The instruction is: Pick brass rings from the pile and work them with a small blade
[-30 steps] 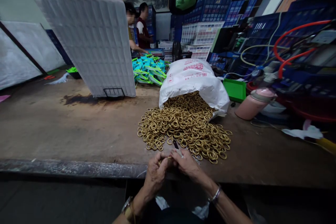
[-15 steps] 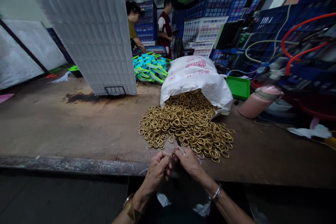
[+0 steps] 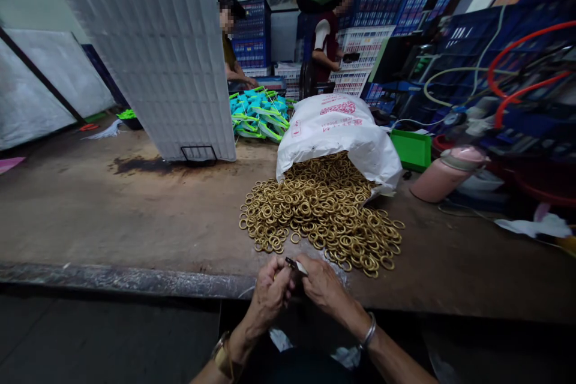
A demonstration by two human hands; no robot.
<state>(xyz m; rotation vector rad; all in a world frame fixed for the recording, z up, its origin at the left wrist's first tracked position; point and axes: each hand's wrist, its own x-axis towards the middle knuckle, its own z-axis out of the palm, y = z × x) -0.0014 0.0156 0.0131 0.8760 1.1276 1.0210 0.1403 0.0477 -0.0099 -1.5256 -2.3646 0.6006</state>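
My left hand (image 3: 269, 289) is closed at the table's front edge, pinching what looks like one gold-coloured ring, mostly covered by the fingers. In my right hand (image 3: 324, 281) is a small knife (image 3: 297, 265) with a pale handle and a dark blade. Its tip points left and meets the fingertips of my left hand. Just beyond both hands spreads a heap of gold-coloured rings (image 3: 315, 210). They spill from the mouth of a white sack (image 3: 333, 123) with red print, lying on its side.
A white ribbed panel (image 3: 157, 66) stands upright on the wooden table (image 3: 90, 210). Behind lie blue and green plastic pieces (image 3: 258, 111). A green tray (image 3: 410, 150) and a pink bottle (image 3: 443, 175) are on the right. Two people work near stacked crates (image 3: 249, 30).
The knife in my right hand has swung left, its blade now over my left fingertips. One person in the back has moved right, and the other has shifted slightly.
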